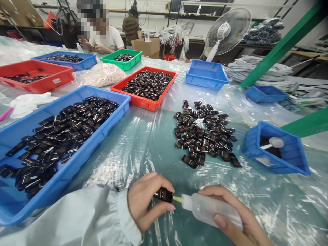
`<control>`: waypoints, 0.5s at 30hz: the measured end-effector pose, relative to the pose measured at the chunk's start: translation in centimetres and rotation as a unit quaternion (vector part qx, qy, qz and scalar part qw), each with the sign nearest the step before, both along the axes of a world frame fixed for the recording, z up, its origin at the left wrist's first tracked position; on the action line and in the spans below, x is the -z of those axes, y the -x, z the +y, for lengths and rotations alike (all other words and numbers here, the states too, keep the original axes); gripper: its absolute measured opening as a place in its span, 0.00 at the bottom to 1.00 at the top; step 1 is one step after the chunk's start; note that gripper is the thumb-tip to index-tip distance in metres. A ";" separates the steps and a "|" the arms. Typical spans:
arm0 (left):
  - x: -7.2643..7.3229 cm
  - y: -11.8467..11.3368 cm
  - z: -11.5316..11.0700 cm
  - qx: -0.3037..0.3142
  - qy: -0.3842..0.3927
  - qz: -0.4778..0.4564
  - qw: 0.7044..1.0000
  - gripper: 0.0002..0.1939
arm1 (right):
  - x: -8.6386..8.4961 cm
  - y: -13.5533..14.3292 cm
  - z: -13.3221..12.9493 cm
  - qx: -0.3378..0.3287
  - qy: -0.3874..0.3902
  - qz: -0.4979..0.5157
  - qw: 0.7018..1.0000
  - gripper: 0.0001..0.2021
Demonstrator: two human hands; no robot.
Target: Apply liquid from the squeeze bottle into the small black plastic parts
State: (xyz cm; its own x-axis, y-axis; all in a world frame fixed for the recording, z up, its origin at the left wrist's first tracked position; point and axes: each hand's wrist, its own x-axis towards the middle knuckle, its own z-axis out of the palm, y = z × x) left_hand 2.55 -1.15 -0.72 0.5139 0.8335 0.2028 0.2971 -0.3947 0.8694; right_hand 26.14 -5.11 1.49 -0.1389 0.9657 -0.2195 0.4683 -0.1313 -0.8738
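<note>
Between thumb and fingers, my left hand (148,198) pinches a small glossy black plastic part (165,195) above the plastic-covered table (143,147). My right hand (235,212) is wrapped around a translucent white squeeze bottle (214,208), tilted on its side. Its thin yellowish nozzle tip (177,199) points left and meets the end of the black part; whether it goes inside I cannot tell. A loose pile of similar black parts (205,131) lies beyond my hands. On the left, a large blue tray (102,131) holds many more of them.
A red tray (155,105) of black parts stands behind, with a bag of pale pieces (102,76) beside it. A small blue bin (274,163) with a white spoon (276,142) sits right, near a green post (282,44). A person (109,41) sits across the table.
</note>
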 end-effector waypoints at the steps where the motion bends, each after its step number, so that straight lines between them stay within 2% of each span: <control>1: 0.0 0.0 0.0 0.001 -0.001 -0.003 1.000 0.09 | 0.1 -0.2 0.1 -0.003 0.010 -0.004 1.000 0.15; 6: 0.1 0.0 0.0 0.015 -0.018 -0.011 1.000 0.10 | -0.1 -0.3 0.1 -0.004 0.038 0.011 0.999 0.16; 11: 0.2 -0.1 0.0 0.035 -0.024 -0.010 0.999 0.11 | -0.8 0.4 0.1 0.059 0.040 0.031 0.997 0.16; 15: -0.1 -0.1 0.0 0.040 -0.023 -0.004 0.999 0.13 | -0.9 0.0 0.3 0.011 0.037 0.006 0.999 0.15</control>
